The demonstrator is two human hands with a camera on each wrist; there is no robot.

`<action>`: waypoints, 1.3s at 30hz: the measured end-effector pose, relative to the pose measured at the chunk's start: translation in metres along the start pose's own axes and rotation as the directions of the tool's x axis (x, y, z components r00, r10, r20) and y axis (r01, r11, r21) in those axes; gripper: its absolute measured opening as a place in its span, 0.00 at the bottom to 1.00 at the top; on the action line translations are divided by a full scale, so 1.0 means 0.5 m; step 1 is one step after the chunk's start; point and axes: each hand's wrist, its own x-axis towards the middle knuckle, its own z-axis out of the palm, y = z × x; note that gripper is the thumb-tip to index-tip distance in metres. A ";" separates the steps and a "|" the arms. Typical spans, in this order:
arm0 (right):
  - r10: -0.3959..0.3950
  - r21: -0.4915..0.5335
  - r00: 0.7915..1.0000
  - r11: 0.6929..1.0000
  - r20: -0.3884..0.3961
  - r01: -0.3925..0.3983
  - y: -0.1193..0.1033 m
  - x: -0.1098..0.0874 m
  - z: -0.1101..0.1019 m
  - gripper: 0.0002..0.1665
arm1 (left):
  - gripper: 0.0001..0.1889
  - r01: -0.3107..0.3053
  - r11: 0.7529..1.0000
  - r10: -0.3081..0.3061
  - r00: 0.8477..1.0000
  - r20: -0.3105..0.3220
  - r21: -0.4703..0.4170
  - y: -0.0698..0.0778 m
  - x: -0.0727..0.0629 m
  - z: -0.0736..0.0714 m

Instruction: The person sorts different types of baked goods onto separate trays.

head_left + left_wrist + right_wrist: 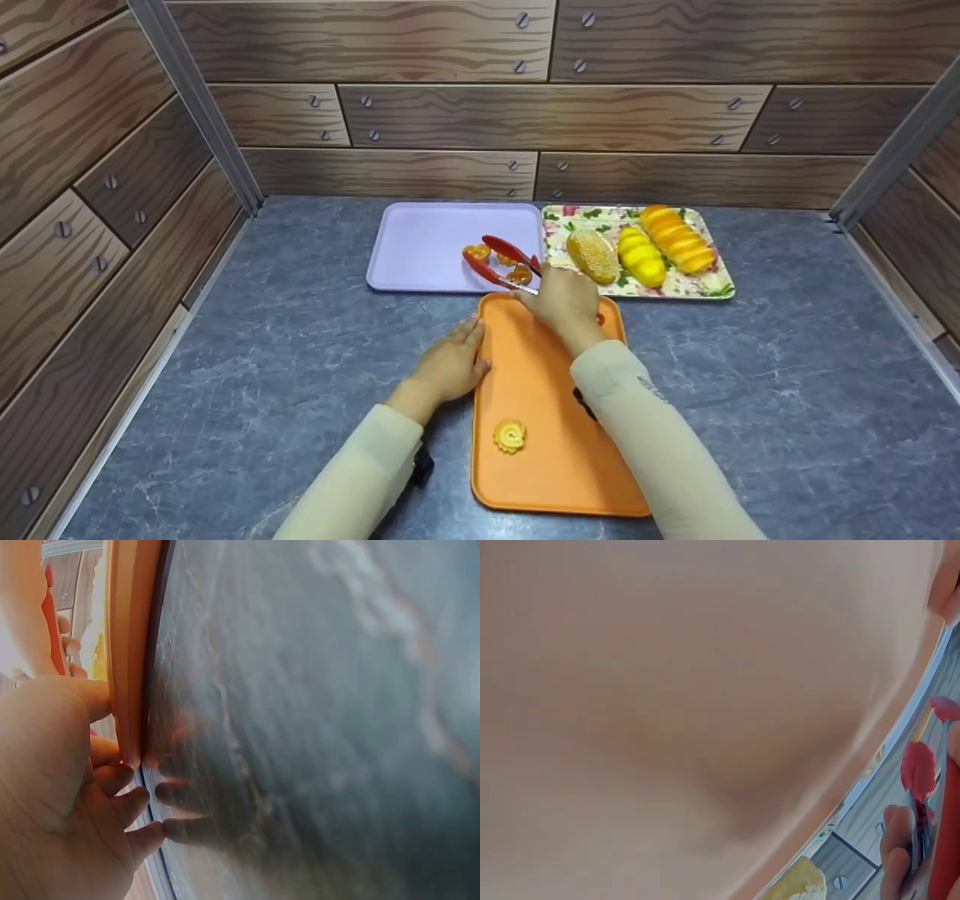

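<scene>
My right hand (pixel 566 304) grips a pair of tongs (pixel 504 247) with red tips, reaching over the far end of the orange tray (pixel 540 390). The tong tips are spread apart above the lilac tray (pixel 427 240), around small brown pastries (pixel 519 275) near its right side. In the right wrist view, fingers (pixel 895 847) wrap the metal arms below a red tip (pixel 919 769). My left hand (pixel 448 361) rests against the orange tray's left edge, its fingers extended. From the left wrist view, its fingertips (pixel 146 840) touch the dark tabletop beside the tray rim (pixel 131 630).
A yellow tart (pixel 510 436) lies on the near left part of the orange tray. Behind, a floral tray (pixel 701 285) holds a seeded bun (pixel 593 256), a yellow bread roll (pixel 642 257) and an orange sliced-top loaf (pixel 677 238). Wood-patterned walls (pixel 450 112) enclose the grey table.
</scene>
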 end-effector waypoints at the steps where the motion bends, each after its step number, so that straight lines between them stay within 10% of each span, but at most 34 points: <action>1: 0.003 -0.004 1.000 1.000 0.001 -0.003 -0.003 0.001 0.002 0.38 | 0.34 -0.002 1.000 0.002 1.000 -0.001 -0.001 0.000 0.000 0.000; 25: 0.033 -0.032 0.998 0.999 0.047 -0.031 -0.013 0.001 0.019 0.38 | 0.33 -0.019 1.000 0.018 1.000 0.001 0.006 0.000 0.001 -0.001; 39: 0.005 0.041 1.000 0.999 -0.022 -0.004 0.007 0.002 -0.004 0.59 | 0.33 -0.017 1.000 0.017 1.000 0.004 0.017 0.000 0.003 0.001</action>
